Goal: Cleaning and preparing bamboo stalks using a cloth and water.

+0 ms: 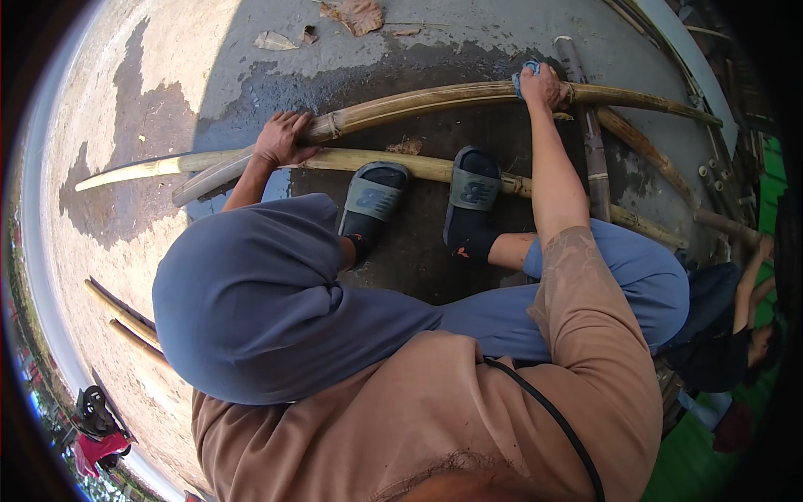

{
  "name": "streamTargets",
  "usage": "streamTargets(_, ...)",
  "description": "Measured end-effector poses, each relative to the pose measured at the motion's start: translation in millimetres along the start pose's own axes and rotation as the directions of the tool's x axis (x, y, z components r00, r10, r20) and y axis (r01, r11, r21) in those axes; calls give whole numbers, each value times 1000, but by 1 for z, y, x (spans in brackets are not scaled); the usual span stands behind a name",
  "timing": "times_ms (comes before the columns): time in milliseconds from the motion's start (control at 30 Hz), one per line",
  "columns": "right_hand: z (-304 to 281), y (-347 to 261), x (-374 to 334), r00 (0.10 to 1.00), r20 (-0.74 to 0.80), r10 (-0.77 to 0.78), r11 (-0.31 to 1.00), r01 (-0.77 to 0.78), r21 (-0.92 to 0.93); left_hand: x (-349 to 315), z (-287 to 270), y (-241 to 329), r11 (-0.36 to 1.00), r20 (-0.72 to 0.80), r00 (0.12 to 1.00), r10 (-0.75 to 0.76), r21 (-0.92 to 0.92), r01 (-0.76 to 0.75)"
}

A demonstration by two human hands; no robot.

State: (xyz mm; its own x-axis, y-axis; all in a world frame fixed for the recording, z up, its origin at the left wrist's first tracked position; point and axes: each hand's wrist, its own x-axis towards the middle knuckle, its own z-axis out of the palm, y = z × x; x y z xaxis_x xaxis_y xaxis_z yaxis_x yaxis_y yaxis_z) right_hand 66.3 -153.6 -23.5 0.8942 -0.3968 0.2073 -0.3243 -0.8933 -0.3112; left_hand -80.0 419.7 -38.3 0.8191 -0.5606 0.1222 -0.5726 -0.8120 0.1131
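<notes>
Seemingly mid-wipe, right fingers clenched blue cloth, curved brown bamboo beneath. Left fingers loosely gripped it; further strokes likely needed bracing.

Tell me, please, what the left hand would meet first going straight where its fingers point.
The left hand, on the bamboo pole, might meet a brown leaf first, across wet floor; depth unclear.

The hands partly hide the long bamboo pole.

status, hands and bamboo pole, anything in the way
Left hand on bamboo pole. Right hand holding blue cloth against it. Paler pole crossing beneath; neither hand visibly blocked.
</notes>
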Motion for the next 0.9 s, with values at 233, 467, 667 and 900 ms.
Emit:
streamTargets(233, 46, -202, -195, 839, 247, -484, 867, 420, 270, -1, 20, 19, 999, -38, 998, 49, 5, -49)
streamTargets(467, 61, -201, -195, 846, 198, -494, 847, 418, 330, -12, 30, 49, 977, -126, 970, -207, 22, 212)
streamTargets(667, 33, -52, -59, 985, -71, -159, 986, 162, 47, -2, 30, 59, 976, -172, 963, -207, 33, 216)
streamTargets(900, 45, -212, -239, 889, 56, -454, 831, 400, 386, 7, 30, 66, 974, -171, 961, -216, 25, 224)
